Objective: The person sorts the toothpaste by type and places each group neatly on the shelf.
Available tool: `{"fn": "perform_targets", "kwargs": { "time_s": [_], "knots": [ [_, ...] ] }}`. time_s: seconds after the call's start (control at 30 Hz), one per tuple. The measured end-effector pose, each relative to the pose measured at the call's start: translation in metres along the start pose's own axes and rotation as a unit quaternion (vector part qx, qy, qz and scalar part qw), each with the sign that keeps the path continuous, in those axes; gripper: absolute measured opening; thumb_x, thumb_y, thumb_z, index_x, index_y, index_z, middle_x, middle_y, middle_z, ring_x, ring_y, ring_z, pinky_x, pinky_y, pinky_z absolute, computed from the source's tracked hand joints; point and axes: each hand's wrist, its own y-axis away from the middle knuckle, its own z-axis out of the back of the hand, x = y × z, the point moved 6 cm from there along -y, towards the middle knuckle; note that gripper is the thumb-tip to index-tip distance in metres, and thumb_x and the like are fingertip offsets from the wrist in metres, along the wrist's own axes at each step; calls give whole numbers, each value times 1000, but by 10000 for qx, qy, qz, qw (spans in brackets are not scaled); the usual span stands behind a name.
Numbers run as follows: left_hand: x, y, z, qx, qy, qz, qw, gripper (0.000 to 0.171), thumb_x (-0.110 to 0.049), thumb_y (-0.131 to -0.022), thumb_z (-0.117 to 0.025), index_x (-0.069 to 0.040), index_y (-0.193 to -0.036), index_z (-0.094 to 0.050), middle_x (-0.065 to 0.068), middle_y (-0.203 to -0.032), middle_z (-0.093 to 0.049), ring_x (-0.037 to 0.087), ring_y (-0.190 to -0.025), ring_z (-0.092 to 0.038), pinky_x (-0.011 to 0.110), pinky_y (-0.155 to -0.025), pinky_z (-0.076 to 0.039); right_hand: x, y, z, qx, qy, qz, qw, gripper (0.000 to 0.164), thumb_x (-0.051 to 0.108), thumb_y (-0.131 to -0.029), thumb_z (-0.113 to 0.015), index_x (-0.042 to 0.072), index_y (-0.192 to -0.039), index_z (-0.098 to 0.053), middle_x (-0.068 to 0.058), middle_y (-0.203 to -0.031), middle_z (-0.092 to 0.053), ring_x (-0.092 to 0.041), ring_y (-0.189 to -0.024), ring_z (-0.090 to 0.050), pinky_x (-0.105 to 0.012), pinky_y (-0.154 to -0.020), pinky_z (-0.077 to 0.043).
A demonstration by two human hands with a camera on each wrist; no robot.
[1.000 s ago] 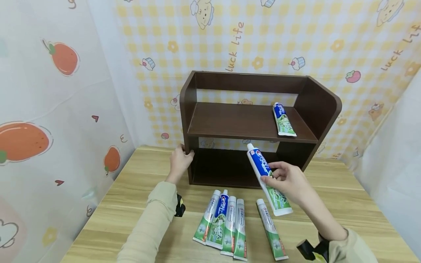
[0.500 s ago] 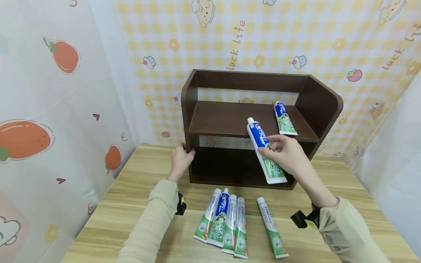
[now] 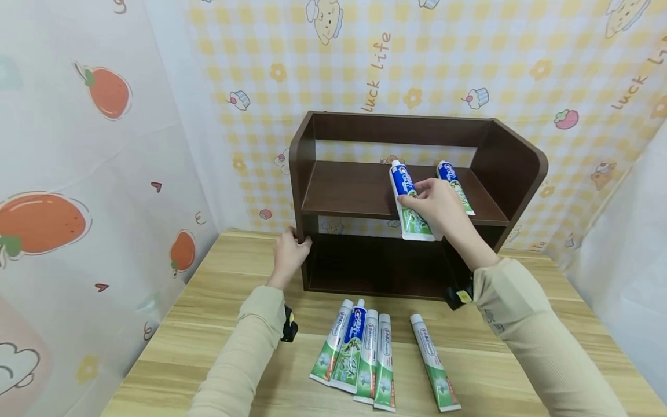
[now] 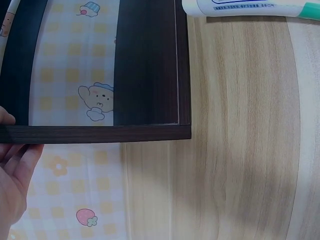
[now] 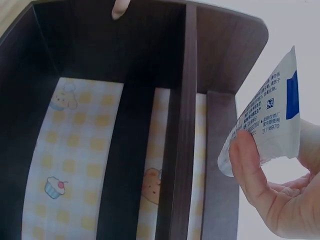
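The left hand [image 3: 289, 252] grips low while the right hand [image 3: 439, 204] pinches higher up, the 2 arms [image 3: 235, 360] outstretched

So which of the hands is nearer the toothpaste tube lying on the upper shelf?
Right. The right hand, holding another tube, is just left of the shelved tube; the left hand is farther away, gripping the shelf unit's left side panel.

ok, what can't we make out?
Head: middle of the held blue, white and green toothpaste tube, behind the right hand.
Left wrist: rest of a white-and-green tube, cut off by top and right edges.
Left wrist: part of the left hand, cut off by left edge.
Right wrist: held tube's smallest print, too small.
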Motion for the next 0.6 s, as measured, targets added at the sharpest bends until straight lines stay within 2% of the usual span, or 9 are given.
{"fn": "perform_targets", "kwargs": {
  "time_s": [0.17, 0.43, 0.6],
  "knots": [
    [-2, 1, 2, -9, 20, 4, 10000, 18, -19, -80, -60, -2, -79, -53, 18, -77, -63, 31, -68, -55, 40, -65, -43, 4, -19, -1, -107, 258, -187, 9994, 59, 38, -83, -60, -6, -121, -52, -23, -106, -61, -19, -73, -59, -20, -56, -44],
    [-4, 0, 5, 26, 8, 8, 10000, 18, -18, -80, -60, -2, -80, -53, 18, -78, -63, 32, -68, -56, 40, -66, -43, 7, -42, -3, -169, 222, -400, 9988, 58, 35, -84, -61, -8, -123, -51, -24, -120, -56, -28, -95, -53, -37, -84, -45],
    [-3, 1, 3, 52, -6, 23, 10000, 18, -19, -80, -61, -3, -79, -53, 18, -78, -63, 33, -69, -56, 41, -66, -44, 3, -52, -6, -151, 281, -605, 9977, 57, 34, -84, -60, -7, -122, -50, -23, -123, -52, -28, -100, -51, -39, -89, -43]
  ]
}}
